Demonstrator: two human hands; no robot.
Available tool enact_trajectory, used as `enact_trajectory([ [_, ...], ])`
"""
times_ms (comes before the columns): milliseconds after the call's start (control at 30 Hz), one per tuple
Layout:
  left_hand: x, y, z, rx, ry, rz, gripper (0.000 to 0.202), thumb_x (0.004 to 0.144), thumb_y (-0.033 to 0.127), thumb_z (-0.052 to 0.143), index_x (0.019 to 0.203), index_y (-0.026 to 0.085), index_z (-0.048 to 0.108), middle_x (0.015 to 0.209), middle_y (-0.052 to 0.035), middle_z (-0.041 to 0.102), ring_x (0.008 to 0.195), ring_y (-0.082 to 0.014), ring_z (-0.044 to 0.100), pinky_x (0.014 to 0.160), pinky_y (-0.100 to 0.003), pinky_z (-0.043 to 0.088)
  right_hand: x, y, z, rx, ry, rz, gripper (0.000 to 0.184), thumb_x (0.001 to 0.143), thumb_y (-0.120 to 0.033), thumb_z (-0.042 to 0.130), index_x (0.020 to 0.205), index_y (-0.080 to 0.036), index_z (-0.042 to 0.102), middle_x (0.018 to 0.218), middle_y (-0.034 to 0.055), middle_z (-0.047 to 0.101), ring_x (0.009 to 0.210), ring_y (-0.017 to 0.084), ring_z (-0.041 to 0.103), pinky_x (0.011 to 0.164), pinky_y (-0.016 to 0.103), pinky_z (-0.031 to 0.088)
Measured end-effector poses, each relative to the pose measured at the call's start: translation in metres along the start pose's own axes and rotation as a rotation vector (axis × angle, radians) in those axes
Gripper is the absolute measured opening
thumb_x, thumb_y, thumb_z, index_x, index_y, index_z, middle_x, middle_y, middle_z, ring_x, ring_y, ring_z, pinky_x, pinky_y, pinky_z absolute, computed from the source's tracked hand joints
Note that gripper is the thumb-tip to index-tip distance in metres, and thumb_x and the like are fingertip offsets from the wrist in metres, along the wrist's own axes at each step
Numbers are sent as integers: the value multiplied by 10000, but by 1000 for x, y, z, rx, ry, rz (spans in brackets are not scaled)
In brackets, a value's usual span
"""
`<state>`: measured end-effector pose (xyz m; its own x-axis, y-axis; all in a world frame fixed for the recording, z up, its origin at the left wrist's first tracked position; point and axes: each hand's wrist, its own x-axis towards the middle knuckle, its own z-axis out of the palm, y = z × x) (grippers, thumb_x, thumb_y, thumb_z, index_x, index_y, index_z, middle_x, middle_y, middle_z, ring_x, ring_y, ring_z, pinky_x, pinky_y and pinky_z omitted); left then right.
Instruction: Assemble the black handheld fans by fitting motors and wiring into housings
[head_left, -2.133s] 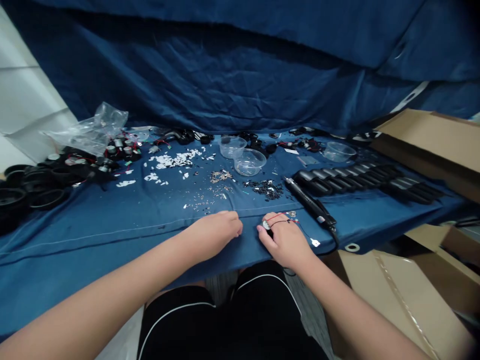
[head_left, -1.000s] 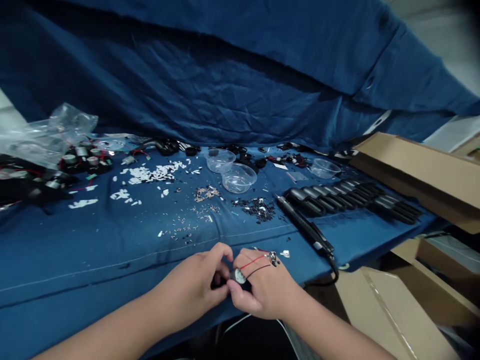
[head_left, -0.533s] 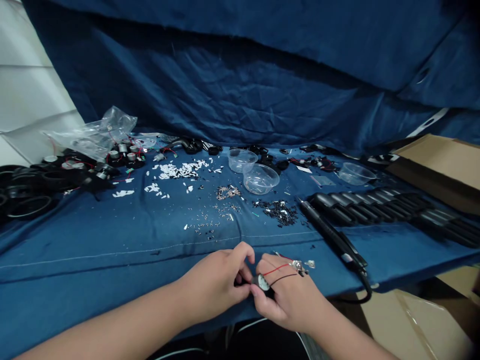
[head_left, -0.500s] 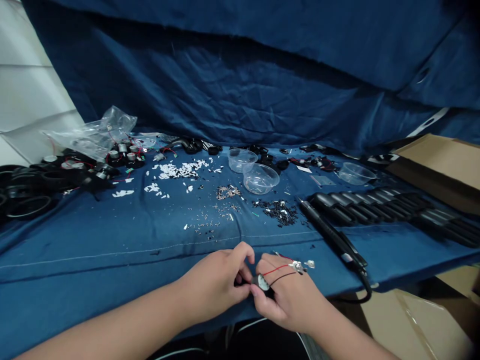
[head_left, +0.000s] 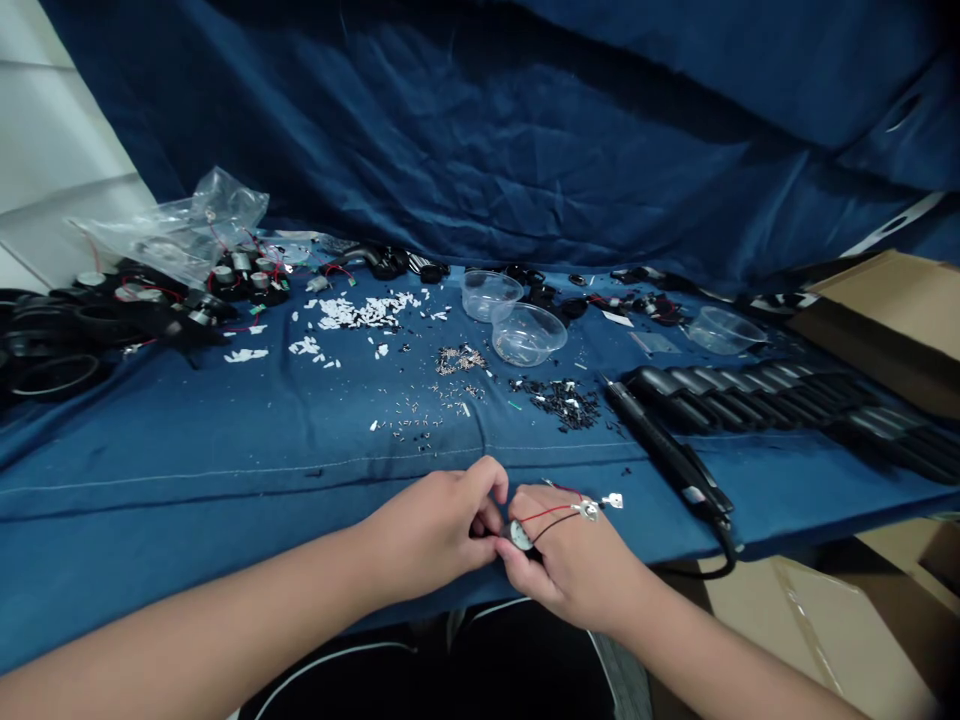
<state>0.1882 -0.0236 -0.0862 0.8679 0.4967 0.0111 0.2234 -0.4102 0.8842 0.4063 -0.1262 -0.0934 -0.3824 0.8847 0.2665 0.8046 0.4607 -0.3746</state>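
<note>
A small round motor [head_left: 519,535] with red and black wires sits between my two hands at the table's front edge. My right hand [head_left: 566,550] is closed around it, and the wires with their small metal contacts [head_left: 589,510] lie across the back of that hand. My left hand [head_left: 442,525] is closed too, its thumb and fingertips pinching at the left end of the motor. A dark part shows below the motor, mostly hidden by my fingers. An electric screwdriver [head_left: 667,445] lies on the blue cloth to the right of my hands.
Small screws [head_left: 457,360], black bits [head_left: 566,403] and white pieces [head_left: 364,312] lie scattered ahead. Clear plastic bowls [head_left: 529,335] stand behind them. Black housings [head_left: 742,395] line the right, near a cardboard box [head_left: 892,300]. Black rings [head_left: 56,375] and a plastic bag [head_left: 217,205] are at left.
The view has tilted slightly, so the table items sit higher in the picture. Both hands keep their grip around the motor, and the wire contacts have swung a little.
</note>
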Motion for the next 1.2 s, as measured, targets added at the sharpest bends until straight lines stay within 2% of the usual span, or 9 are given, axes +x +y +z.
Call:
enact_trajectory([
  [167, -4, 7, -8, 123, 9, 80, 289, 957, 80, 759, 1125, 252, 598, 949, 52, 817, 851, -167, 773, 766, -260, 536, -1, 1, 2, -21, -32, 34, 234, 1122, -370, 570, 1094, -192, 720, 997, 46, 750, 909, 201, 671, 862, 334, 448],
  [233, -11, 13, -9, 217, 68, 143, 196, 1045, 113, 633, 1196, 235, 651, 1064, -8, 817, 975, -202, 769, 863, -314, 571, -1, 2, 3, -33, -37, 57, 279, 1124, -399, 574, 1137, -173, 736, 1027, 73, 759, 939, 216, 680, 872, 347, 448],
  [367, -27, 22, -5, 411, 151, 345, 244, 1182, 227, 510, 1278, 196, 732, 1327, -119, 797, 1208, -263, 739, 1063, -414, 609, -1, 2, 3, -28, -59, 56, 244, 1091, -403, 622, 1047, -186, 723, 1006, 56, 751, 917, 207, 677, 837, 339, 437],
  [567, -32, 19, 8, 617, 154, 549, 249, 1207, 224, 524, 1178, 191, 769, 1215, -67, 846, 1126, -218, 769, 965, -338, 664, -2, 0, 0, -13, -14, 6, 185, 1038, -291, 621, 873, -210, 609, 862, 23, 669, 785, 181, 622, 743, 317, 408],
  [800, -28, 13, 26, 706, 313, 592, 317, 1172, 236, 567, 897, 170, 711, 940, -46, 747, 895, -171, 692, 846, -297, 628, -6, 3, 8, -78, 53, -88, 89, 966, -189, 573, 896, -243, 576, 831, 22, 658, 737, 199, 652, 675, 320, 466],
  [933, -29, 9, 28, 730, 338, 630, 336, 1188, 262, 570, 918, 184, 754, 967, -22, 792, 957, -160, 719, 939, -279, 627, -15, 14, 17, -171, 121, -149, 53, 978, -246, 609, 1030, -250, 615, 978, 70, 768, 807, 219, 761, 707, 349, 607],
  [1000, -29, 10, 30, 760, 305, 611, 332, 1189, 261, 571, 942, 188, 781, 1001, -24, 809, 970, -160, 729, 955, -275, 631, -20, 23, 23, -223, 136, -184, 108, 982, -296, 634, 1080, -252, 626, 1058, 107, 800, 862, 247, 803, 693, 362, 644],
  [1100, -28, 17, 33, 850, 178, 534, 307, 1174, 260, 577, 974, 214, 804, 1113, -27, 843, 1015, -175, 758, 859, -298, 647, -24, 34, 28, -272, 120, -225, 107, 998, -326, 607, 1072, -254, 634, 1058, 125, 803, 868, 266, 817, 632, 365, 643],
  [1200, -34, 22, 16, 905, 125, 455, 233, 1175, 307, 596, 1142, 262, 823, 1307, 44, 852, 1179, -135, 773, 948, -235, 648, -23, 34, 26, -266, 121, -216, 154, 1066, -361, 577, 1063, -246, 679, 1043, 122, 809, 869, 269, 822, 626, 367, 634],
])
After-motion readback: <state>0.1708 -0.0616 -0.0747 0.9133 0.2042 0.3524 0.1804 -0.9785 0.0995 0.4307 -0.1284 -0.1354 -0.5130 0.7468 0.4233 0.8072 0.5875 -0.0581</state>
